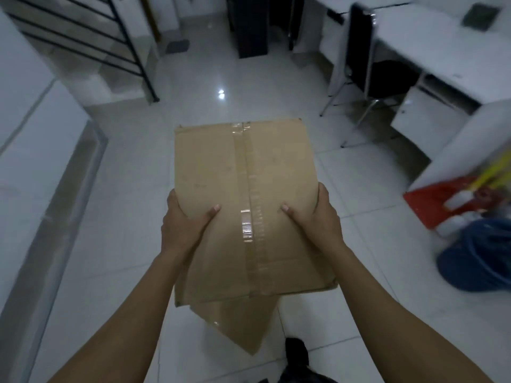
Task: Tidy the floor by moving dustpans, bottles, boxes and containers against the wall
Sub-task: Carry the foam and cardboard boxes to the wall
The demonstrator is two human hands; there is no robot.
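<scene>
Both hands gripped the flat brown cardboard box [243, 194] above the white floor: left hand [185, 222], right hand [315, 219], one each side. Its long side pointed straight ahead.

We look down on a floor [262, 87] of glossy white tiles with grey joints; a bright spot of reflected light [221, 93] lies at 12 o'clock. At 11 o'clock we see a black stair railing [91, 42] above pale steps [121, 78]. A dark cabinet [253, 26] stands at 12 o'clock. At 1 to 2 o'clock a black chair [365, 59] on chrome legs stands beside a white desk [431, 42], with a white drawer unit [425, 117] beneath it. A white ledge [36, 150] runs along 9 o'clock.
</scene>
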